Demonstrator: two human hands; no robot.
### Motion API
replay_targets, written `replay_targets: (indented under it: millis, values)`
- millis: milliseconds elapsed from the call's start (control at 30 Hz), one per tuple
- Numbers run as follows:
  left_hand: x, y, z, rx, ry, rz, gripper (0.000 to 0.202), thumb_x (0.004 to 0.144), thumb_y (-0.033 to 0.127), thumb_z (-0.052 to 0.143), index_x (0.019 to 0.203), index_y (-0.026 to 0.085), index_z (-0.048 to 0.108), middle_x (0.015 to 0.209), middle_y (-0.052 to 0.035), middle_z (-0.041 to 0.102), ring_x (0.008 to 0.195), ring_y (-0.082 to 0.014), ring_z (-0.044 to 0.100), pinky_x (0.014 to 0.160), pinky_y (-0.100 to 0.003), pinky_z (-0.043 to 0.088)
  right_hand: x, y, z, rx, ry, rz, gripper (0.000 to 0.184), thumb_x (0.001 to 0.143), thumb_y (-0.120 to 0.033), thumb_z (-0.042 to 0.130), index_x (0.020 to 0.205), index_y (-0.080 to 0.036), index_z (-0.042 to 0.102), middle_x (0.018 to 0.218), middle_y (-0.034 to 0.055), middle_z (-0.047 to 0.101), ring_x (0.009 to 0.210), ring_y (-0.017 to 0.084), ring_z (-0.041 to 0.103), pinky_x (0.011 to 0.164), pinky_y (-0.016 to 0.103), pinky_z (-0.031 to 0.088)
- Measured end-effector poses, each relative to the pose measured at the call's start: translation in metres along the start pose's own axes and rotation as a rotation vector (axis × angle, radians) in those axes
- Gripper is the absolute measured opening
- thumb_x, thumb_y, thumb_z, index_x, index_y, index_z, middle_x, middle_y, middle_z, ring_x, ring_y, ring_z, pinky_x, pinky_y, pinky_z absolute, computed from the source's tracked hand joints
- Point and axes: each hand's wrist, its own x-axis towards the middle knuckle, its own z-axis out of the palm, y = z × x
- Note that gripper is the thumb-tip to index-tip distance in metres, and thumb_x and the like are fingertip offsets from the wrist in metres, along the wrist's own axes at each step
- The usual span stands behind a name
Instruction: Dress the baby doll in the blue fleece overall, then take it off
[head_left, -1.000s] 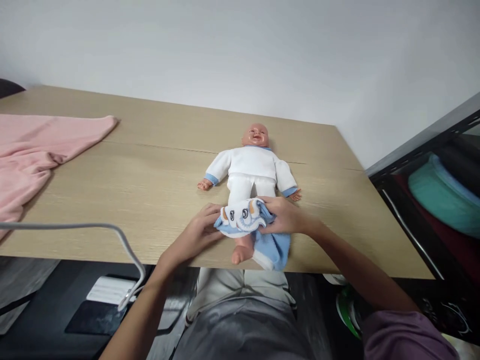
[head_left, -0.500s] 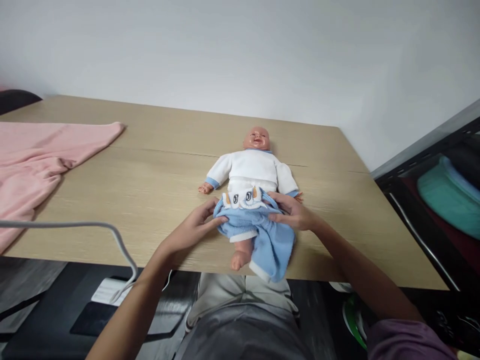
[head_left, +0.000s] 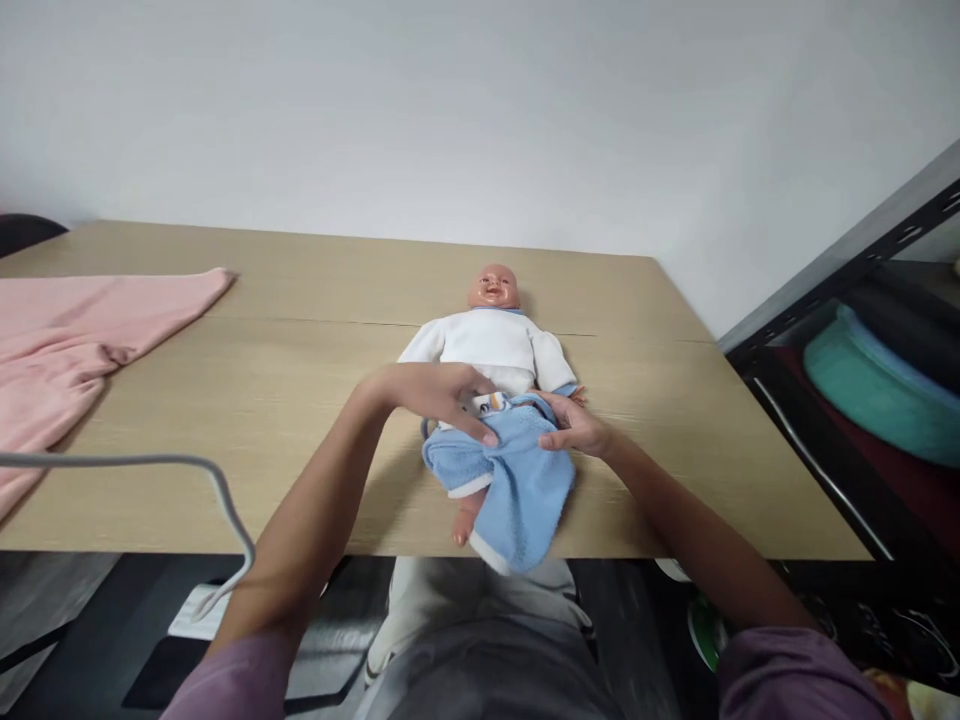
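Note:
A baby doll [head_left: 491, 338] in a white top with blue trim lies on its back on the wooden table [head_left: 315, 350], head toward the wall. Light-blue doll pants [head_left: 525, 480] with white cuffs bunch around its lower body; one bare foot [head_left: 465, 518] pokes out of a leg, while the other leg hangs limp toward the table's front edge. My left hand [head_left: 439, 392] reaches across the waist, thumb and fingers closed on the pants' cloth. At the waistband's right side, my right hand [head_left: 574, 425] pinches the fabric. The doll's other foot is hidden.
A pink cloth [head_left: 82, 340] is spread over the table's left side. A grey cable [head_left: 150, 460] crosses the front left. To the right, a black rack [head_left: 840, 255] holds a teal basin [head_left: 877, 390]. A black chair [head_left: 75, 620] stands below the table.
My left hand has moved from the waistband's left side inward over its middle, covering much of the printed eyes. My right hand still holds the right side. The view has shifted slightly.

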Motion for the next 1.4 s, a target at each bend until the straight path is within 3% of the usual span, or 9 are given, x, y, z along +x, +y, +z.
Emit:
replay_targets:
  millis: [100,200,300,533,667,833,967,1200,1400]
  values:
    - [0.030,-0.007,-0.010,-0.243,-0.236,0.093,0.046,0.087,0.059,0.089,0.107,0.018,0.080,0.097,-0.0050,0.081,0.086,-0.0236,0.073,0.074,-0.030,0.059,0.000,-0.003,-0.001,-0.133,0.004,0.092,0.086,0.072,-0.064,0.101,0.140,-0.020,0.070,0.128,0.0084,0.078,0.118,0.030,0.073,0.105,0.043,0.061]
    - [0.051,-0.017,-0.006,-0.384,-0.279,0.280,0.049,0.090,0.057,0.088,0.117,0.016,0.081,0.116,-0.0096,0.084,0.104,-0.0262,0.076,0.085,-0.029,0.062,-0.003,-0.014,-0.001,-0.284,-0.097,0.128,0.083,0.077,-0.061,0.099,0.143,-0.020,0.069,0.135,0.0101,0.077,0.127,0.032,0.072,0.114,0.049,0.059]
    - [0.061,-0.025,0.000,-0.424,-0.297,0.270,0.049,0.092,0.061,0.087,0.112,0.017,0.083,0.114,-0.0085,0.084,0.102,-0.0248,0.077,0.088,-0.029,0.063,-0.009,-0.019,0.000,-0.269,-0.181,0.074,0.081,0.081,-0.054,0.099,0.148,-0.021,0.068,0.140,0.0093,0.077,0.131,0.028,0.070,0.118,0.044,0.057]
    - [0.068,-0.037,-0.002,-0.485,-0.446,0.198,0.049,0.064,0.061,0.104,0.078,0.019,0.081,0.069,-0.0011,0.074,0.057,-0.0192,0.067,0.051,-0.026,0.058,-0.016,-0.002,0.002,0.169,0.138,0.130,0.060,0.082,-0.063,0.096,0.119,-0.021,0.077,0.107,0.0017,0.079,0.090,0.015,0.073,0.083,0.025,0.060]
    - [0.071,-0.042,-0.001,-0.500,-0.487,0.241,0.047,0.067,0.061,0.103,0.073,0.020,0.082,0.065,-0.0022,0.074,0.055,-0.0199,0.065,0.050,-0.028,0.059,-0.017,-0.021,0.002,0.010,0.008,0.167,0.066,0.078,-0.057,0.100,0.127,-0.020,0.077,0.117,0.0043,0.080,0.101,0.019,0.075,0.088,0.027,0.062]
    - [0.065,-0.047,0.002,-0.563,-0.416,0.213,0.050,0.079,0.069,0.094,0.086,0.020,0.085,0.082,-0.0034,0.081,0.070,-0.0195,0.071,0.064,-0.026,0.065,-0.032,-0.040,0.000,-0.281,-0.090,0.247,0.056,0.067,-0.049,0.106,0.106,-0.019,0.079,0.090,-0.0021,0.076,0.080,0.018,0.070,0.064,0.023,0.055]
    - [0.062,-0.046,0.005,-0.619,-0.447,0.210,0.047,0.082,0.066,0.093,0.087,0.020,0.084,0.082,-0.0027,0.081,0.071,-0.0181,0.071,0.068,-0.025,0.065,-0.036,-0.025,-0.001,-0.151,0.034,0.178,0.058,0.071,-0.049,0.105,0.114,-0.021,0.078,0.102,0.0011,0.079,0.091,0.020,0.072,0.078,0.028,0.060]
    - [0.065,-0.051,0.008,-0.632,-0.643,0.304,0.049,0.051,0.048,0.113,0.076,0.019,0.083,0.072,-0.0045,0.080,0.066,-0.0234,0.074,0.067,-0.028,0.067,-0.018,-0.010,0.009,0.282,0.051,0.091,0.064,0.083,-0.069,0.089,0.124,-0.020,0.077,0.114,0.0096,0.081,0.109,0.026,0.077,0.101,0.039,0.061]
    - [0.062,-0.053,0.011,-0.636,-0.429,0.268,0.055,0.069,0.071,0.099,0.082,0.019,0.084,0.073,-0.0050,0.080,0.079,-0.0257,0.078,0.083,-0.033,0.070,-0.025,-0.009,0.006,0.011,-0.085,0.182,0.085,0.080,-0.064,0.096,0.150,-0.024,0.067,0.147,0.0115,0.075,0.132,0.029,0.072,0.117,0.043,0.056]
